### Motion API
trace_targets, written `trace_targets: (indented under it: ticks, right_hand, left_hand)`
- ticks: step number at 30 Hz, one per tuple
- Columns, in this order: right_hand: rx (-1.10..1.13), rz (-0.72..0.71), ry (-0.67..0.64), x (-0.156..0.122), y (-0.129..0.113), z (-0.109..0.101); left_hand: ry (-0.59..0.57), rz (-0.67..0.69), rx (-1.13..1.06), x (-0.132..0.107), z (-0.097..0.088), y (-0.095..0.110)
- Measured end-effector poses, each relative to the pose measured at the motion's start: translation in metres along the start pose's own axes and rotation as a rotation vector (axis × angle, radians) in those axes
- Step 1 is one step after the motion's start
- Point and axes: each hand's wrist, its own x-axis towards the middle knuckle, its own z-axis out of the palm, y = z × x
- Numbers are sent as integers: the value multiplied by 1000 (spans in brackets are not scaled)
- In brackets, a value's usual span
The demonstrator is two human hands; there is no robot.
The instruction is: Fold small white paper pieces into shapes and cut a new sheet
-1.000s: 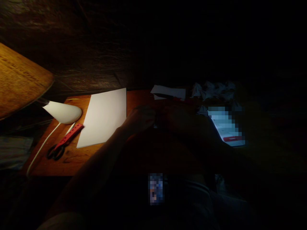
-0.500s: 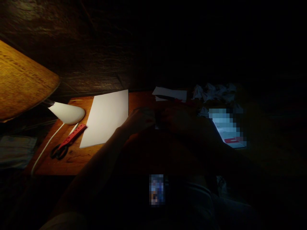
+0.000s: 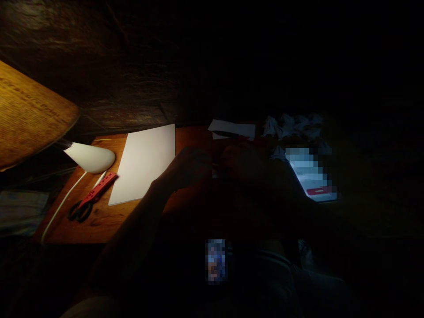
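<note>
In deep shadow at the middle of the table, my left hand point(image 3: 194, 162) and my right hand point(image 3: 241, 160) are close together with fingers curled in. A small pale piece of paper point(image 3: 215, 172) shows between them, its lower edge catching a little light; most of it is hidden by the fingers. Beyond the hands lie white paper strips point(image 3: 236, 129), with a dark blade-like shape and a red part point(image 3: 244, 138) across them. To the left of my left hand is a stack of white paper sheets point(image 3: 145, 163).
A lamp point(image 3: 91, 157) with a yellow shade stands at the left, its white cord point(image 3: 62, 203) running off the table edge. Scissors point(image 3: 94, 192) in a red sheath lie before it. Several crumpled or folded white papers point(image 3: 293, 126) and a lit phone point(image 3: 309, 174) are at the right.
The view has shifted slightly. My hands remain together at the same place, with the left forearm turned a little and the pale piece still between the fingers.
</note>
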Motion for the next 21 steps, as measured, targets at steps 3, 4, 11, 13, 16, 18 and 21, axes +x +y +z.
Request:
trace_targets:
  ticks: [3,4,11,13,16,18,21]
  right_hand:
    - [-8,-17,37,-1,-2,0]
    - [-14,-21,53,-2,-2,0]
    - [-18,-16,106,-3,4,1]
    - [-21,-8,124,-3,5,2]
    - [-33,12,122,-2,4,2]
    - [-51,23,99,-1,2,1]
    - [-63,39,80,0,0,0]
  left_hand:
    - [-15,-4,13,0,-1,-1]
    - [-23,-3,16,0,-1,-1]
    - [0,-18,23,2,7,-3]
    - [20,-20,6,4,11,-3]
    - [46,-11,-24,8,14,-2]
    - [48,-12,-20,10,15,0]
    - [25,-22,-3,11,14,0]
